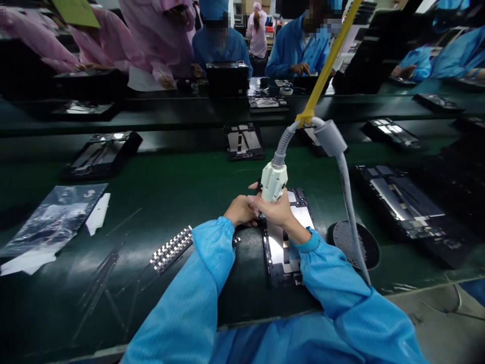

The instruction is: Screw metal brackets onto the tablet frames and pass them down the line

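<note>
my right grip (277, 208) is clamping the tool (273, 181) over the device (275, 242), lying lengthwise toward the worktop's (189, 172) near edge, left grip (239, 208) unclear.

1. Counter (182, 167): green, glossy top, spanning the view from left to right. Near edge runs across the lower part of the view.
2. Strip (182, 110): dark green, parallel to the counter's far edge.
3. Floor (447, 331): pale grey, visible below the near edge, toward the right corner.
4. Light: white reflections on the counter's left portion; the room behind is unevenly lit.
5. Background: beyond the far edge, cardboard boxes (260, 6) at top centre; a person in pink (258, 33) stands deep in the room.
</note>
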